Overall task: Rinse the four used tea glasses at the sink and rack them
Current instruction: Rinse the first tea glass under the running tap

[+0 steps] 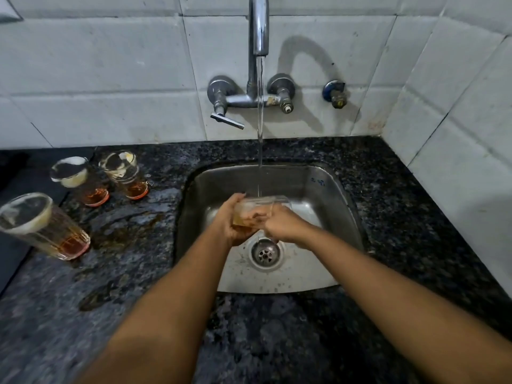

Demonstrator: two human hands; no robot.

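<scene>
Over the steel sink, my left hand grips a clear tea glass around its base, and a stream of water from the tap falls into its mouth. My right hand holds the same glass from the right side, fingers curled against its wall. Brownish liquid shows at the glass's bottom. Three more used tea glasses stand on the counter to the left, each with amber dregs: a near one, a middle one and a far one.
Dark speckled granite counter surrounds the sink, with wet patches and brown spills left of the basin. The drain lies below my hands. Tap handles jut from the tiled wall. A tiled side wall closes the right.
</scene>
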